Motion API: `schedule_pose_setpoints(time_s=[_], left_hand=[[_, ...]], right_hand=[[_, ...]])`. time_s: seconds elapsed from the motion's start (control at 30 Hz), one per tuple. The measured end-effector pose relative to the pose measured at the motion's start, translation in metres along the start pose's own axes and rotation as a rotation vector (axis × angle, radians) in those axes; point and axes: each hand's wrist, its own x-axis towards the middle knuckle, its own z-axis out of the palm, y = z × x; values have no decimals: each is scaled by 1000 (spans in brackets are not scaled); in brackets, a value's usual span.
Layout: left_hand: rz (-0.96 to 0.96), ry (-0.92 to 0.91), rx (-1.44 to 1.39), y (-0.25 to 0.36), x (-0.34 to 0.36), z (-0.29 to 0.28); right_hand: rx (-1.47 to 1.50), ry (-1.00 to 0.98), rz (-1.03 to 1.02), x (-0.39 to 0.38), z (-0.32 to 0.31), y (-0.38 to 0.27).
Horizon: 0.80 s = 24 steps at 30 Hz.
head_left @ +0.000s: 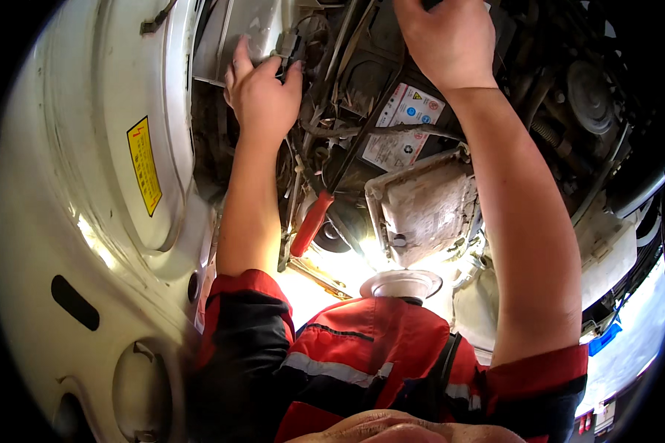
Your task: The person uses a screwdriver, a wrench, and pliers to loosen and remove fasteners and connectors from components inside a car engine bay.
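Note:
My left hand (262, 96) reaches up to a silvery metal box (247, 37), its fingers spread. One finger lies stretched along the box's face, while the thumb and forefinger are beside a grey connector (287, 44) with dark wiring. Whether they touch the connector I cannot tell. My right hand (451, 40) is raised at the top edge of the view, its fingers bent away and mostly cut off, so what they hold is hidden. Between my forearms, a tool with a red handle (312, 224) rests among the cables, handle end down.
A white vehicle body panel (74, 207) with a yellow warning label (144, 166) curves along the left. A battery with a printed label (403, 129), a dirty pale cover (425, 207) and a round white cap (401, 283) lie between my arms. Hoses and a round dark part (590, 96) crowd the right.

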Motion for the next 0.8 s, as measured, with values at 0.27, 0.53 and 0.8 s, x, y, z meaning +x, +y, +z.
schedule_pose_setpoints(time_s=[0.27, 0.53, 0.8], left_hand=[[-35, 17, -36, -6, -1, 7], [-20, 21, -28, -3, 1, 8], [-60, 47, -44, -6, -2, 8]], right_hand=[[401, -712, 387, 13, 18, -60], [-78, -963, 7, -1, 118, -47], [-225, -1023, -2, -6, 146, -52]])
